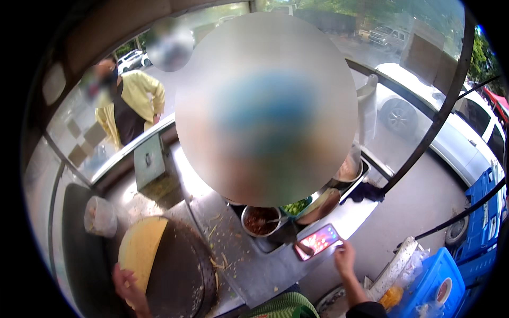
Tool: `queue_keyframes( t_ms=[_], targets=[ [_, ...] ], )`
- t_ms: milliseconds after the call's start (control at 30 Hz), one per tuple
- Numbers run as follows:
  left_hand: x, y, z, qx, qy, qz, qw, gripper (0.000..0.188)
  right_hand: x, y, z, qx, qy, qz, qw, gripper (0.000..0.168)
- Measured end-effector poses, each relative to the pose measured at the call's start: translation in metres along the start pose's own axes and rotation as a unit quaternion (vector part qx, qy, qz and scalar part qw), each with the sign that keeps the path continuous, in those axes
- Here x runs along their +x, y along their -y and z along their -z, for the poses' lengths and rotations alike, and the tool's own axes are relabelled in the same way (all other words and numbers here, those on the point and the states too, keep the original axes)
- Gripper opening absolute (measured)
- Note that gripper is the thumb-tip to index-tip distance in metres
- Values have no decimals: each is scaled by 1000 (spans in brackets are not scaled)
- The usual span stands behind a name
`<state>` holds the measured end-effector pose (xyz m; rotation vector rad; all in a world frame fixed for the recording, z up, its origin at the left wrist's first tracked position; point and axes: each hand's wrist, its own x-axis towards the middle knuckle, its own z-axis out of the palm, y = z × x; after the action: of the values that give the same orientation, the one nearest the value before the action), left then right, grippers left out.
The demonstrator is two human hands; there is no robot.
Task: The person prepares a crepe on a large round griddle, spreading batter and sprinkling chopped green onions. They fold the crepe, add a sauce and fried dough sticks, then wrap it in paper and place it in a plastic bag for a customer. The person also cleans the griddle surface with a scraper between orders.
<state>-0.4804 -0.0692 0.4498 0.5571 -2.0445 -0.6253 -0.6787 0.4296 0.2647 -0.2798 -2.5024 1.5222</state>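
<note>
A thin yellow crepe (pixel 139 246), folded to a straight edge, covers the left part of a round dark griddle (pixel 175 274). My left hand (pixel 128 281) touches the crepe at its near left edge; whether the fingers pinch it is unclear. Over at the counter's right edge, my right hand (pixel 345 257) is at the corner of a smartphone (pixel 320 240) with a lit screen. Its fingers are bent, and a grip cannot be made out. A wooden handle (pixel 304 248) lies across the phone's lower left part.
Behind the phone stand a metal bowl of dark red sauce (pixel 254 224) with a spoon and a container of chopped greens (pixel 296 207). Scraps litter the steel counter (pixel 226 246). A plastic tub (pixel 100 216) sits beyond the griddle. A blue lidded bin (pixel 433 286) is at right. A person (pixel 133 103) stands outside.
</note>
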Motion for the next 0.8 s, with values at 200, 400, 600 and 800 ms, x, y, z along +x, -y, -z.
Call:
queue_keyframes(
  t_ms=[200,400,600,800],
  targets=[
    [43,-172,-259,-189,287,-119,932,23,226,122,54,-25,-107,280,954,25],
    [37,-318,-493,-224,427,-332,811,38,397,114,15,-398,-23,202,895,15],
    [41,-361,-615,-176,293,-517,785,28,418,100,-1,216,183,-3,959,21],
    [61,-369,-617,-284,460,-321,778,9,386,136,24,187,201,17,961,36]
  ],
)
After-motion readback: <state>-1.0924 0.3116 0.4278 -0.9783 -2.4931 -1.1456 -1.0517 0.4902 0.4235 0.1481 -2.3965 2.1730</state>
